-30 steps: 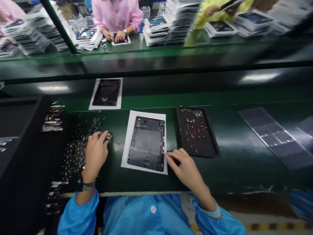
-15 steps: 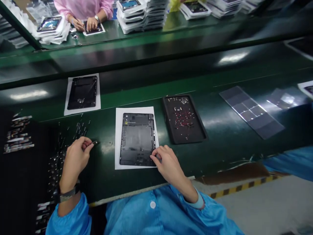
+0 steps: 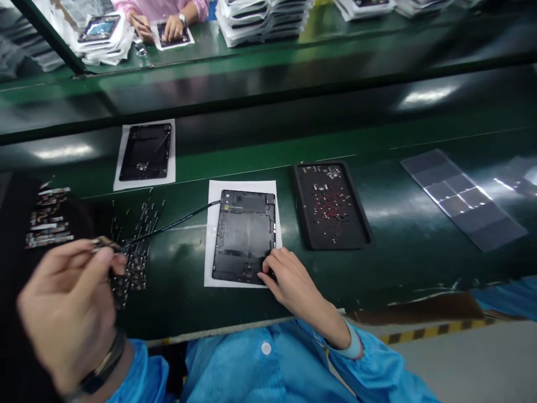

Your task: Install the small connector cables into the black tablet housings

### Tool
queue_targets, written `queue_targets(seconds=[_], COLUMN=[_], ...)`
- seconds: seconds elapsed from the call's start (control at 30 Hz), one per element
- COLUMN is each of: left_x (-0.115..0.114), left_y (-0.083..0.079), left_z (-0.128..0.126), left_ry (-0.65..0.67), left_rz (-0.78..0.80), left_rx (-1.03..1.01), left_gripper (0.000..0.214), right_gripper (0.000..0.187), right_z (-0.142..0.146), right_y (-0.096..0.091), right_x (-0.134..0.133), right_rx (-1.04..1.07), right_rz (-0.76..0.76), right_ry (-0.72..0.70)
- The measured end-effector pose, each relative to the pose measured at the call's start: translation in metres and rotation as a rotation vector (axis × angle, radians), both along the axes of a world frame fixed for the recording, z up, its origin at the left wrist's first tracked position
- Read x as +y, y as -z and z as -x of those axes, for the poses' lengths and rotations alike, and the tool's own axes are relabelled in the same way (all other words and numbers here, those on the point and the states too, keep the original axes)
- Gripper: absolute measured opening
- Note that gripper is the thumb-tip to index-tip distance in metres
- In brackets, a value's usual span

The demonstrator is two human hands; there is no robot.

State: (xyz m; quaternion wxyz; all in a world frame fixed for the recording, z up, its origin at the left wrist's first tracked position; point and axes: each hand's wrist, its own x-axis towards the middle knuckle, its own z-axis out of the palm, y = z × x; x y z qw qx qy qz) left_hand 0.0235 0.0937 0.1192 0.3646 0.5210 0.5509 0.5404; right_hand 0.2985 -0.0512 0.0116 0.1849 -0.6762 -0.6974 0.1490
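One tray beside black panel

Electronics assembly floor, factory or workshop type. Long green-topped bench runs across the view, with a second work surface beyond it. Another person's pink sleeves show there, hands on a flat device. Stacks of white-sheeted units piled up on that side.

Near side: open black device shell on white sheet, second shell on its own sheet further back. Heap of small cabled parts left, black parts tray with red-wired bits right, clear film sheets past it. Blue smock on the wearer. Yellow-black hazard tape on a grey floor.
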Motion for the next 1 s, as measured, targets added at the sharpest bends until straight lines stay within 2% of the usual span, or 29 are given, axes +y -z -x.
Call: queue_targets(seconds=[0.17, 0.27, 0.33, 0.43, 0.53, 0.63, 0.73, 0.87, 0.93, 1.0], left_x=[0.018, 0.027, 0.031, 0.033, 0.029, 0.023, 0.022, 0.03, 0.033, 0.033], left_y=[0.061, 0.096, 0.11, 0.115, 0.109, 0.1, 0.097, 0.105, 0.11, 0.113], left_z=[-0.056, -0.079, -0.084, -0.073, -0.048, -0.033, -0.046, -0.085, -0.095, -0.091], left_ry=[0.17, 0.176, 0.137, 0.102, 0.093, 0.059, 0.092, 0.206, 0.196, 0.159], left_rz=[0.281, 0.34, 0.345, 0.345, 0.368, 0.342, 0.284, 0.295, 0.304, 0.305], left_rx=[-0.462, -0.533, -0.497, -0.358, -0.199, -0.091, -0.2, -0.442, -0.436, -0.365], left_gripper=[0.024, 0.028, 0.03, 0.032, 0.034, 0.034, 0.034, 0.032, 0.03, 0.029], right_gripper=[0.013, 0.015, 0.013, 0.012, 0.014, 0.016, 0.015, 0.016, 0.016, 0.016], right_z=[-0.001, -0.002, -0.002, 0.0, 0.004, 0.007, 0.009, 0.01, 0.009, 0.009], right_y=[-0.003, -0.003, -0.002, 0.002, 0.006, 0.008, 0.008, 0.008, 0.008, 0.008], right_x=[0.007, 0.008, 0.008, 0.006, 0.004, 0.004, 0.005, 0.005, 0.005, 0.005], right_rx=[0.102, 0.257, 0.36, 0.501, 0.598, 0.627, 0.626, 0.62, 0.632, 0.651], right_rz=[-0.028, -0.065, -0.079, -0.085, -0.108, -0.136, -0.148, -0.147, -0.145, -0.14], right_ry=[-0.058, -0.025, 0.037, 0.151, 0.253, 0.284, 0.274, 0.282, 0.273, 0.266])
